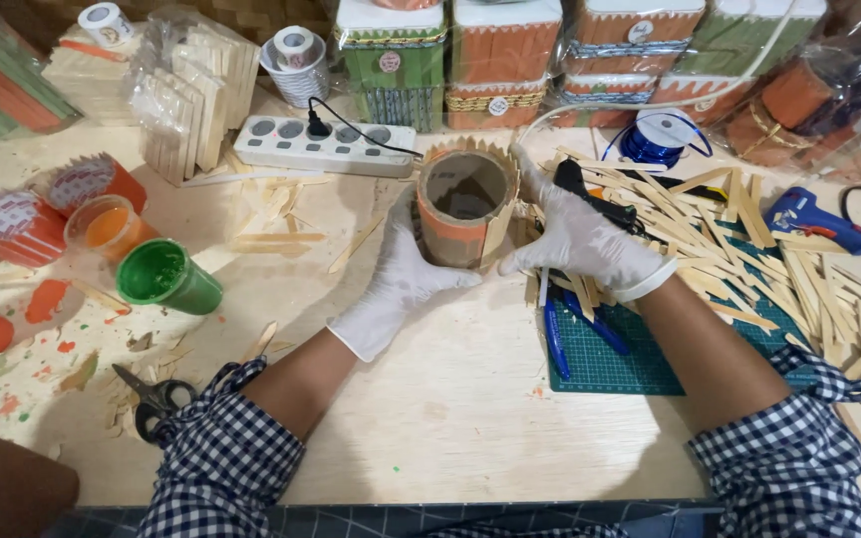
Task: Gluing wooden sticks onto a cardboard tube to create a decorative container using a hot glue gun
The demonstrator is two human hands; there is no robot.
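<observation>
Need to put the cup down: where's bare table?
Bare table lies between the forearms, bordered by scissors and green mat. Crowded: stick pile on the right, paint cups on the left.

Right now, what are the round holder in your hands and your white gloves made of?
The round tube holder looks like cardboard clad in flat wooden sticks, some painted orange: pale grain shows, matte. The thin white gloves on the left hand and right hand seem to be latex: smooth, wrinkled, snug.
</observation>
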